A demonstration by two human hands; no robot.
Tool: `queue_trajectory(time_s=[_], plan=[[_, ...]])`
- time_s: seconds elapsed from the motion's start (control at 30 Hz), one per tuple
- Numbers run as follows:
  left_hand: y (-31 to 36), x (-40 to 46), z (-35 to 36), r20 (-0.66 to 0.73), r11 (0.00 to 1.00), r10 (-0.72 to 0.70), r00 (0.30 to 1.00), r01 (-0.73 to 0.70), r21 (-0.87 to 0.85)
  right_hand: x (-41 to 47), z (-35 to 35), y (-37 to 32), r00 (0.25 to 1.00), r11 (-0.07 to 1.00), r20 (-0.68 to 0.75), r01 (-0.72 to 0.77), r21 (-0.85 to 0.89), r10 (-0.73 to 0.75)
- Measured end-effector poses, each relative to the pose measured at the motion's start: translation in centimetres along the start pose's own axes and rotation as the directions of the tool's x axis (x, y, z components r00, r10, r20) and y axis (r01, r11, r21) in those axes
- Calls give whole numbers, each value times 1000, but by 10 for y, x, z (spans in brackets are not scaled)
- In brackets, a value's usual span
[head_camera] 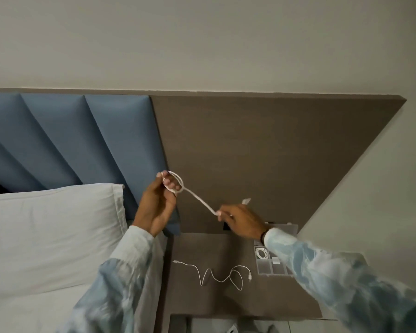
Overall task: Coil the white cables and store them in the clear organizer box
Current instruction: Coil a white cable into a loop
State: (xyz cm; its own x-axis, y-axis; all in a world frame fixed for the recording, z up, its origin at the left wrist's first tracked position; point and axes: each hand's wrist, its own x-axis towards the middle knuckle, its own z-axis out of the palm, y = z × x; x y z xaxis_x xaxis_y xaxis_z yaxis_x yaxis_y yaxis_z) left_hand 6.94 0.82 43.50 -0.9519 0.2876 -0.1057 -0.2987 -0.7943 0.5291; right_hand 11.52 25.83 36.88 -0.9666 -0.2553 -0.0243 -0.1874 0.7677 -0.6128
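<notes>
One loose cable (216, 275) (uncoiled) beside organizer box (277, 265), sleeve (322, 267) across it

A thin white cable (194, 197) stretches taut in mid-air, looped at its far left end. Another white cable (216, 272) sprawls loosely near. A coiled cable (261, 253) sits inside the clear plastic compartmented organizer box (274, 266), right.

Loose cable (211, 275) is lying on the nightstand (202, 301) below your hands. Organizer box (271, 265) is sitting to its right; pillow (51, 231) is lying left.
</notes>
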Motion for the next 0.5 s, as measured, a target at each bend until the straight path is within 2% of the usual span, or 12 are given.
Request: queue_trajectory(time_s=[0.03,0.07,0.1,0.13,0.17,0.23,0.27,0.3,0.33,0.37,0.43,0.5], plan=[[0,10,0,-130,995,102,986,-100,17,-6,10,-9,998,999,27,51,20,-51],[-2,18,-4,-242,973,211,947,-182,140,-10,16,-17,995,995,40,94,37,-95],[-5,23,-12,-301,913,334,893,-227,340,-13,19,-24,991,990,41,127,56,-129],[-11,25,-22,-291,802,438,850,-224,554,-14,18,-31,988,985,34,150,81,-153],[-17,25,-31,-207,643,507,837,-207,737,-13,15,-37,985,979,17,170,108,-173],[-32,23,-46,47,239,486,873,-184,954,-3,2,-47,976,968,-48,215,129,-210],[-39,20,-50,143,84,410,901,-194,977,4,-7,-51,970,965,-101,235,118,-223],[-46,16,-50,193,20,320,928,-211,977,13,-18,-54,961,964,-157,244,102,-227],[-53,11,-47,204,40,226,952,-218,975,20,-29,-55,953,967,-210,239,84,-218],[-60,5,-42,195,102,130,972,-209,973,27,-40,-53,946,972,-253,226,64,-204],[-69,-4,-26,159,273,-45,986,-141,952,35,-56,-47,943,980,-284,193,38,-175],[-70,-7,-9,131,498,-158,979,-35,866,35,-61,-37,944,987,-300,152,41,-133]])
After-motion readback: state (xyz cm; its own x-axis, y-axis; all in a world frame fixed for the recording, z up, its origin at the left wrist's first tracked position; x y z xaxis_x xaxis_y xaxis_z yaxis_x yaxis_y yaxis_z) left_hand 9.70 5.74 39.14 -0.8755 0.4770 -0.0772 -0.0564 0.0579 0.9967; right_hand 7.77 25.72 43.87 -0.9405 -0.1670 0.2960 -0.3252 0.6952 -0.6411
